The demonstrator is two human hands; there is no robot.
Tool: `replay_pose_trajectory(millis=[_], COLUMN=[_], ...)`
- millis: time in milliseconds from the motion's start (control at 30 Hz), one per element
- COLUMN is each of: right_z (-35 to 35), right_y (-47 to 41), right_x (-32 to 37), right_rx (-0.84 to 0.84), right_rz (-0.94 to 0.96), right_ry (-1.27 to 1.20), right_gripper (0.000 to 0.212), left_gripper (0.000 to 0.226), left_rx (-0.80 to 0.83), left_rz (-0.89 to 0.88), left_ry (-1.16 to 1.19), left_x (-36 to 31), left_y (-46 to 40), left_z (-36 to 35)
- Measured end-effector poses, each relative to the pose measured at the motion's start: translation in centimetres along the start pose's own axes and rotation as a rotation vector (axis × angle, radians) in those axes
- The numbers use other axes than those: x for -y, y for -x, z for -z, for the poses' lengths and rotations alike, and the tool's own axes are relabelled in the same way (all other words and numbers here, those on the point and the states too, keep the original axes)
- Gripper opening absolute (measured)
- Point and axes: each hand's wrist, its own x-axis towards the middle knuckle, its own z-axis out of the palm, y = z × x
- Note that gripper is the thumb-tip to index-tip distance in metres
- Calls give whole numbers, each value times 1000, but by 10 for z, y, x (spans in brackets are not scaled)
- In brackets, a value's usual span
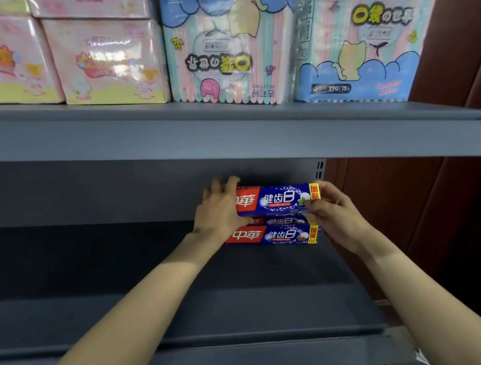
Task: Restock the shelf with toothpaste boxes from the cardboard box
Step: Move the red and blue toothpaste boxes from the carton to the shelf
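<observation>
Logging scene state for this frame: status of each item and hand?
Top toothpaste box: held at both ends, above the stack.
Stacked toothpaste boxes: lying flat on shelf.
Left hand: grips box's left end.
Right hand: pinches box's right end.

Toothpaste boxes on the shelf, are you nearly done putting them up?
Not nearly. Toothpaste boxes already sit stacked at the shelf's right end. Both hands, left hand and right hand, hold another toothpaste box over that stack. The rest of the grey shelf is bare, so many remain.
</observation>
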Motion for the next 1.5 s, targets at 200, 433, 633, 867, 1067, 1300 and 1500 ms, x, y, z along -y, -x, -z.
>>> replay_pose_trajectory(millis=[200,433,633,867,1067,1300,1500], right_z=[4,2,1,-11,-46,-127,-236], right_y=[-4,-5,3,10,16,32,69], right_x=[-5,-20,-26,-27,-27,-20,-44], right_rx=[-104,-315,-405,-387,-270,-72,76], right_rz=[126,280,313,396,591,524,468], right_ry=[206,699,953,1265,1502,1376,1183], right_gripper=[31,41,40,39,43,17,19], left_gripper=[79,69,55,49,42,29,23], left_rx=[-9,-111,-118,-73,-132,-8,-76], left_rz=[146,130,127,147,-47,-121,119], left_ry=[505,500,518,408,4,-225,-52], left_x=[13,11,10,9,8,24,93], left_y=[3,14,15,20,34,62,137], left_z=[-5,-23,-27,-24,-2,43,93])
